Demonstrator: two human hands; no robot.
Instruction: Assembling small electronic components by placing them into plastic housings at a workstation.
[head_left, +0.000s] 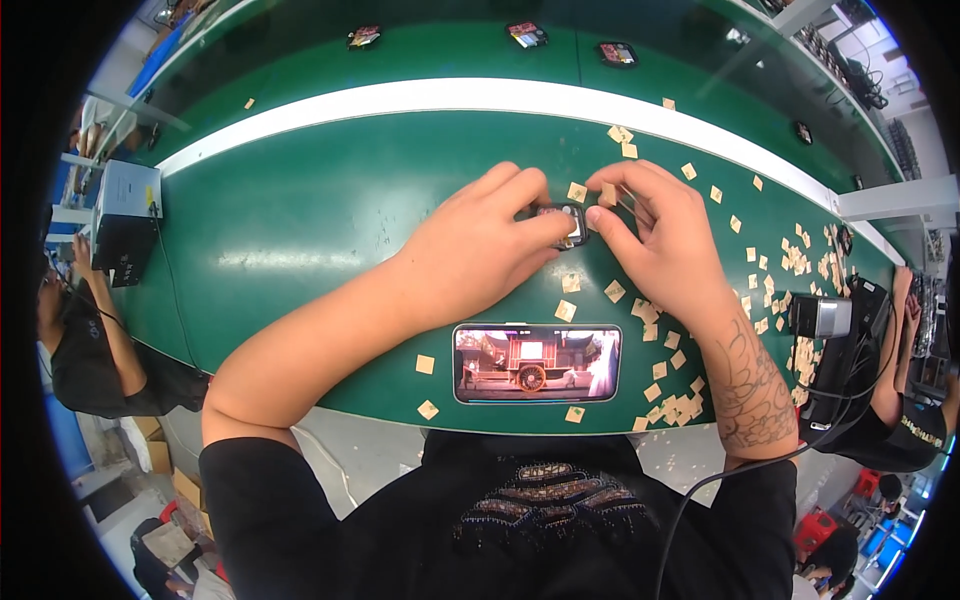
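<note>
- The black module [572, 236], a small dark-framed unit with a light inner part, is located over the middle of the green tabletop [290, 200], between the two hands.
- The left hand [478, 238] grips the black module from its left side. The fingers are closed on it and cover its left portion; the thumb lies over its upper face.
- The right hand [665, 230] is positioned just right of the black module. Its index finger and thumb are closed on a tan square [608, 195], which is tilted. Contact between the thumb and the module's edge cannot be determined.
- A single tan piece [577, 192] lies just beyond the black module, left of the held square.
- Loose tan pieces [683, 408] are scattered over the right part of the tabletop, partly overlapping, with denser clusters near the front edge and at the far right.
- A smartphone [537, 363] lies flat between the forearms, screen lit, displaying a wheeled carriage.
- A white rail [430, 97] runs along the far side of the tabletop. Further dark units [526, 36] lie on the green surface beyond it.
- A grey box [130, 200] stands at the left end; a silver-and-black device [820, 316] is at the right.
</note>
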